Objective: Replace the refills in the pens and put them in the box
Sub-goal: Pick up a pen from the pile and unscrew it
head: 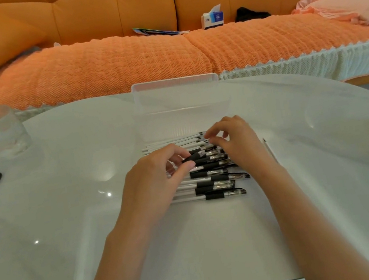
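Head view: left grip (pixel 159 171) curls round a pen (pixel 197 155) above the pile (pixel 214 180), box (pixel 179 106) just behind; right grip (pixel 230 142) sits narrow at its tip, hold unclear. Steady the barrel, twist gently, don't scatter neighbours.

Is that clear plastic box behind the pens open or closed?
Open. The clear box has its lid standing up at the far edge, beyond the pens.

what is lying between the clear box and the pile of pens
A small bunch of thin white refills lies there, just in front of the clear box, with the pens nearer the person. The head view shows it.
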Motion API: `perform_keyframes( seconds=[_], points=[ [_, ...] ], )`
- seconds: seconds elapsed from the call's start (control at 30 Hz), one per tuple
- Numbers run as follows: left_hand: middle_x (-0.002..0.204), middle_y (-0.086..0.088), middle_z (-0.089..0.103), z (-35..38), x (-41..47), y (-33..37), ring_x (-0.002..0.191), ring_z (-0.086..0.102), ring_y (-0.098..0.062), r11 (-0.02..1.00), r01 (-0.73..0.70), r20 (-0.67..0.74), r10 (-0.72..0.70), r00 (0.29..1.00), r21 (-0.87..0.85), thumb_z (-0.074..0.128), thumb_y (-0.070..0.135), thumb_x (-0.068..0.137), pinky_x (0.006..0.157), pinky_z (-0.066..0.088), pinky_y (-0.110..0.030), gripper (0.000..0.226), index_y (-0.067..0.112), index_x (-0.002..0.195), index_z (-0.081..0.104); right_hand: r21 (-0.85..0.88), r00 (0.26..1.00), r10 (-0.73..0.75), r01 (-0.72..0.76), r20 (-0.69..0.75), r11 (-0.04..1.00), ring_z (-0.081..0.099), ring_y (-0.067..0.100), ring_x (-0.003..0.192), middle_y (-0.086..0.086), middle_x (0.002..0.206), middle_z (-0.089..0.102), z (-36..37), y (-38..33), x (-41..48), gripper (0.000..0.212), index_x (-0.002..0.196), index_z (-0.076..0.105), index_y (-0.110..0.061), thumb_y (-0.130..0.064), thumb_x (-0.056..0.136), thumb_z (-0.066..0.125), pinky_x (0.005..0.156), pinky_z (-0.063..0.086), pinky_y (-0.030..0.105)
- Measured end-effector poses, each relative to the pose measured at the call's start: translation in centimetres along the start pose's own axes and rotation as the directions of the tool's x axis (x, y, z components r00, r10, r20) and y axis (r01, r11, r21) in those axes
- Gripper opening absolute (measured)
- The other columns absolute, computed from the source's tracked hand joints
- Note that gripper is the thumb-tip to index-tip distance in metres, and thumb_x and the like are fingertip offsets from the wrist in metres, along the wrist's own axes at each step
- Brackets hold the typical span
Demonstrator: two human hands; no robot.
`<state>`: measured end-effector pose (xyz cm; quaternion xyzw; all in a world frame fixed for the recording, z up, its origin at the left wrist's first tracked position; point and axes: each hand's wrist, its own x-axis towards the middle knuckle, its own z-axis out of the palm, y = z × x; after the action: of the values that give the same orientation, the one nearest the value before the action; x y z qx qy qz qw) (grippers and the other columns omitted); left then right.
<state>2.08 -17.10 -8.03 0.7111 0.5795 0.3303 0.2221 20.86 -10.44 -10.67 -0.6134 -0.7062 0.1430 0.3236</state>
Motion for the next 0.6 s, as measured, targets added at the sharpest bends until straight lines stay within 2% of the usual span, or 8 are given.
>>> perform_keyframes(
  seconds=[0.17, 0.27, 0.47, 0.6],
  points=[
    [0.079, 0.020, 0.063, -0.4, -0.1, -0.1, 0.077, 0.058, -0.001, 1.000, -0.003, 0.008, 0.003, 1.000, 0.004, 0.066, 0.043, 0.081, 0.066, 0.044, -0.018, 0.009, 0.038, 0.087, 0.062, 0.010, 0.999, 0.037, -0.037, 0.019, 0.999, 0.044, 0.010, 0.086, -0.008, 0.082, 0.056, 0.3, -0.1, 0.3, 0.008, 0.089, 0.072, -0.019, -0.017, 0.086, 0.065, 0.074, 0.030, 0.022],
    [0.079, 0.019, 0.063, -0.6, -0.2, -0.2, 0.076, 0.058, -0.002, 1.000, -0.003, 0.008, 0.003, 1.000, 0.001, 0.066, 0.043, 0.081, 0.065, 0.044, -0.018, 0.008, 0.038, 0.086, 0.062, 0.027, 0.995, 0.077, -0.079, 0.056, 0.997, 0.046, 0.008, 0.078, -0.012, 0.079, 0.050, 0.0, -0.1, 0.4, 0.007, 0.089, 0.071, -0.020, -0.018, 0.087, 0.065, 0.075, 0.035, 0.023],
    [0.077, 0.019, 0.062, -0.9, -0.3, -0.6, 0.076, 0.057, -0.001, 1.000, 0.007, 0.007, -0.007, 1.000, -0.007, 0.066, 0.042, 0.082, 0.063, 0.040, -0.016, 0.007, 0.041, 0.083, 0.059, 0.013, 0.987, 0.109, -0.111, 0.121, 0.994, 0.047, 0.000, 0.066, -0.017, 0.077, 0.048, -0.7, -0.6, 0.3, 0.007, 0.091, 0.070, -0.016, -0.017, 0.088, 0.064, 0.058, 0.033, 0.009],
    [0.077, 0.020, 0.062, -0.9, -0.2, -0.8, 0.077, 0.058, -0.001, 1.000, 0.008, -0.002, -0.008, 1.000, -0.005, 0.066, 0.043, 0.082, 0.065, 0.043, -0.018, 0.006, 0.040, 0.084, 0.060, 0.041, 0.981, 0.152, -0.158, 0.122, 0.987, 0.047, 0.003, 0.062, -0.012, 0.072, 0.049, -0.7, -0.8, 0.2, 0.006, 0.088, 0.067, -0.012, -0.017, 0.088, 0.064, 0.052, 0.035, 0.011]
  ],
)
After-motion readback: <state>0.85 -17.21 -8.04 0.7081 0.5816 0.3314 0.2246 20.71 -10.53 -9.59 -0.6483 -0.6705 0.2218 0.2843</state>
